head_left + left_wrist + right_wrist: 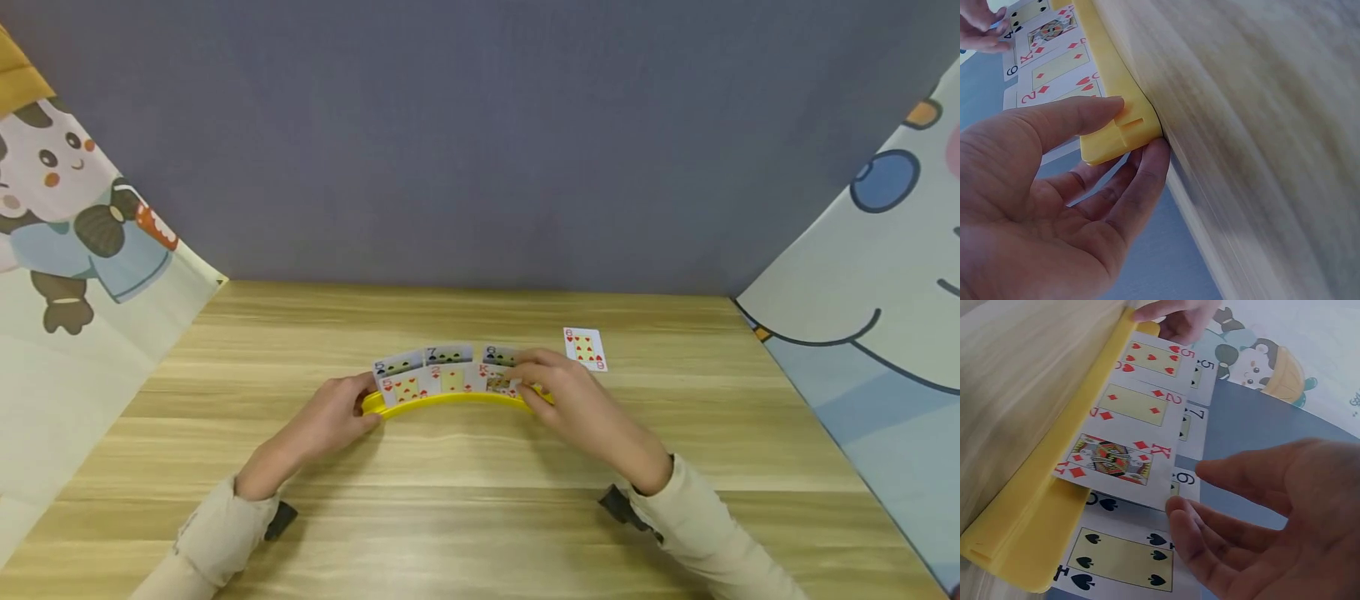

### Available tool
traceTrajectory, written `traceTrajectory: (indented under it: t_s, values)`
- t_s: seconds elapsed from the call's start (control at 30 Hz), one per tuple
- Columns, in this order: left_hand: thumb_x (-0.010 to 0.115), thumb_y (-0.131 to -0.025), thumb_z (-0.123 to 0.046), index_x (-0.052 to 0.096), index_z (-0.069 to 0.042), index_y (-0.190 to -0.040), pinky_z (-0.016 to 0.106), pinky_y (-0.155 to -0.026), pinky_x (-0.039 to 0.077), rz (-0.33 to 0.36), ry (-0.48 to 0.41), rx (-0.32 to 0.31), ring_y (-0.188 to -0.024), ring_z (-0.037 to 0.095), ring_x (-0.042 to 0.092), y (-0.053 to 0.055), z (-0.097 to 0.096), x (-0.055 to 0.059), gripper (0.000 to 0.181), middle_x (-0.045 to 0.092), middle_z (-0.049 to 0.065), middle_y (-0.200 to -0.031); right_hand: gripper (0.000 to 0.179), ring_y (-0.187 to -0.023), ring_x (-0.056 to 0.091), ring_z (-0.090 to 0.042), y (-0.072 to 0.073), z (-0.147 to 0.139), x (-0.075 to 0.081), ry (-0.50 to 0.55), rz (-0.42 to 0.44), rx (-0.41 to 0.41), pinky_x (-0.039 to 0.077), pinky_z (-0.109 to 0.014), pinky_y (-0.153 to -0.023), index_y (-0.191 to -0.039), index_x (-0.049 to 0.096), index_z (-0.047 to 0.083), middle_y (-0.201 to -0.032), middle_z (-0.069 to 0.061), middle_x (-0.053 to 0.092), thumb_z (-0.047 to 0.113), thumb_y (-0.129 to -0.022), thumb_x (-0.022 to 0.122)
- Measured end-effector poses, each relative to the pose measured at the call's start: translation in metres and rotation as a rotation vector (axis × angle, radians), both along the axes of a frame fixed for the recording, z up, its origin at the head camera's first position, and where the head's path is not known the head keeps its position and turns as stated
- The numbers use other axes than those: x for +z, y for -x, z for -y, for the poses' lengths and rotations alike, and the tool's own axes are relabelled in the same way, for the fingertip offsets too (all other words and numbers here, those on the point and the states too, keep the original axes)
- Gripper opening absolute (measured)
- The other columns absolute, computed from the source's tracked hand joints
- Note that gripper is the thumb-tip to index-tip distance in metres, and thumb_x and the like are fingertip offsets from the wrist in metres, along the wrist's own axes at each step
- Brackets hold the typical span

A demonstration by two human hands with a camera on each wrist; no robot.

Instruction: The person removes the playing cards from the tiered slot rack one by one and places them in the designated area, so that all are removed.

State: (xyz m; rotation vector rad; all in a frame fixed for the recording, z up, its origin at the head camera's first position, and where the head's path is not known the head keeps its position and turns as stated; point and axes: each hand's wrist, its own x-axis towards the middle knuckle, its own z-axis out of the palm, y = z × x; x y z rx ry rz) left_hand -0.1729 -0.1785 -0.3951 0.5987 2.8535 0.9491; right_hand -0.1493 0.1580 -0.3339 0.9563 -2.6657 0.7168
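A yellow curved card holder (450, 398) stands on the table with two rows of playing cards upright in it. My left hand (333, 414) grips its left end, thumb on the front face and fingers behind. In front stand the five of hearts (1152, 360), two of diamonds (1134, 406) and king of diamonds (1110, 459). Behind them show a black five (1205, 375), a black seven (1194, 428), a black six (1184, 479) and the four of spades (1125, 559). Beside the king and six is my right hand (581, 404), thumb and fingers apart; whether a fingertip touches a card is unclear.
A loose six of hearts (585, 348) lies face up on the wooden table (465, 517), behind the right hand. A grey panel (480, 150) rises at the table's back edge. Cartoon-printed panels (900, 333) flank both sides.
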Motion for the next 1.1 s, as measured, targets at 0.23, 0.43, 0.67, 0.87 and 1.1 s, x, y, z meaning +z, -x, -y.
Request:
traceTrajectory:
  t_s: [0.23,0.43,0.67,0.87,1.1]
  values:
    - [0.072,-0.084,-0.001,0.061,0.009,-0.121,0.025,-0.061,0.050,-0.001,0.002,-0.011,-0.077,0.015,0.057,-0.001,0.001,0.003,0.039,0.068,0.020,-0.109,0.023,-0.117,0.062,-0.026,0.001,0.001,-0.007,-0.071,0.029,-0.025,0.057,-0.038,-0.086,-0.115,0.073,0.007,-0.129,-0.013,0.064,0.006,-0.092,0.070]
    - [0.072,-0.084,-0.001,0.061,0.009,-0.120,0.025,-0.061,0.050,-0.004,0.004,-0.014,-0.077,0.016,0.057,0.000,0.001,0.002,0.039,0.068,0.020,-0.109,0.020,-0.109,0.065,-0.025,0.006,0.001,-0.015,-0.107,0.038,-0.005,0.054,-0.041,-0.093,-0.111,0.075,0.005,-0.116,-0.010,0.070,0.010,-0.093,0.070]
    - [0.073,-0.084,-0.002,0.061,0.008,-0.122,0.025,-0.060,0.049,-0.012,-0.002,-0.017,-0.075,0.015,0.056,0.001,0.000,0.001,0.041,0.069,0.020,-0.109,0.021,-0.100,0.067,-0.021,0.008,0.002,-0.030,-0.136,0.081,0.011,0.056,-0.038,-0.088,-0.114,0.072,0.002,-0.109,-0.008,0.072,0.008,-0.093,0.068]
    - [0.073,-0.084,-0.002,0.062,0.008,-0.121,0.024,-0.057,0.047,-0.013,-0.005,-0.018,-0.073,0.014,0.054,0.002,0.001,-0.002,0.040,0.069,0.018,-0.107,0.025,-0.100,0.066,-0.022,0.008,0.003,-0.038,-0.162,0.107,0.005,0.057,-0.037,-0.085,-0.117,0.070,0.001,-0.113,-0.010,0.071,0.007,-0.093,0.068]
    - [0.072,-0.084,-0.002,0.061,0.008,-0.121,0.024,-0.059,0.049,-0.007,0.000,-0.014,-0.074,0.015,0.055,0.003,0.002,-0.002,0.040,0.069,0.019,-0.108,0.026,-0.099,0.066,-0.022,0.007,0.003,-0.038,-0.165,0.111,0.012,0.057,-0.036,-0.083,-0.118,0.069,0.001,-0.113,-0.010,0.070,0.007,-0.093,0.068]
